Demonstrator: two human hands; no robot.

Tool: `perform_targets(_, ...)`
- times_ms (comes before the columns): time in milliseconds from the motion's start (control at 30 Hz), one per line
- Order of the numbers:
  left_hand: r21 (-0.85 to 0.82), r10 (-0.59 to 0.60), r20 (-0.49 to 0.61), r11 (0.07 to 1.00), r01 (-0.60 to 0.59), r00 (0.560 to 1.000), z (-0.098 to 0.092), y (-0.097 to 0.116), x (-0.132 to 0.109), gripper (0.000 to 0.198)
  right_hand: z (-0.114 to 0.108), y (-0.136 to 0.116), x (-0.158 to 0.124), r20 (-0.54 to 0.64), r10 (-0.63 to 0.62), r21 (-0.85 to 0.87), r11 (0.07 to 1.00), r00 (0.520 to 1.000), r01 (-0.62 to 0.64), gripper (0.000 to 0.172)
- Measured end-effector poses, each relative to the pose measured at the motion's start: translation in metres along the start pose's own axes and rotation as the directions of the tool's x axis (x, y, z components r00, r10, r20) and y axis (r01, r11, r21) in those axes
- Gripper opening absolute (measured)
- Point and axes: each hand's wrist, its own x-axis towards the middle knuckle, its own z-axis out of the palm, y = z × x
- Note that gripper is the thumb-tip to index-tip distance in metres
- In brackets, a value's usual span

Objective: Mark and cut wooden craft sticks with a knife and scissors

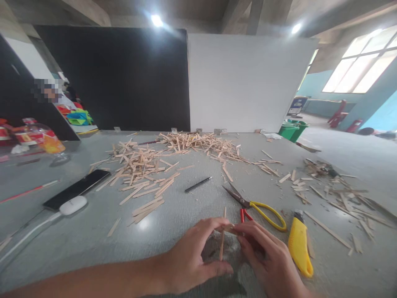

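- Left hand (189,260) comes closest to my view, its forearm entering from the lower left; thumb and index stand well apart, leaving a wide gap that opens to the right.
- Across that gap I see the stick (221,246), slim and wooden, its near end just beside the thumb, its far end reaching past the index tip. I cannot tell whether the left fingers actually grip it.
- On the other side, the right hand (273,256) has thumb and fingers drawn into a narrow pinch on a short piece (231,228), which seems to bridge the fingertips of both hands.
- What matters most to me is this crossing: the stick's long axis points away from the camera, leaning slightly right at its far end, while the piece lies roughly side to side. I judge the left hand nearer the stick; the right sits to its right.
- Just beyond the right fingers I get red handles (243,215), their tool mostly hidden, then the shears (268,216), blades parted and pointing away to the left.
- Right of that hand, the yellow cutter (299,244) lies on the table (182,207).
- Farther ahead I have the pen (198,184), then the pile (139,161) of loose sticks.
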Motion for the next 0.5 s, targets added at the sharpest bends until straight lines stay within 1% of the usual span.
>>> perform_targets(167,0.038,0.064,-0.014,0.997,-0.064,0.998,-0.0004,0.0001,0.0003,0.062,0.0003,0.001,-0.0008,-0.01,0.0,-0.005,1.0,1.0,0.0,0.021)
perform_targets(300,0.065,0.108,-0.043,0.992,-0.105,0.993,0.0011,-0.0014,-0.0008,0.063,0.001,-0.0003,0.0004,-0.013,0.006,0.001,1.0,1.0,-0.006,0.019)
perform_targets(500,0.068,0.168,-0.056,0.984,-0.164,0.984,0.0018,-0.0023,-0.0012,0.062,0.0011,-0.0036,-0.0001,0.032,0.027,0.026,0.999,0.999,-0.027,0.019)
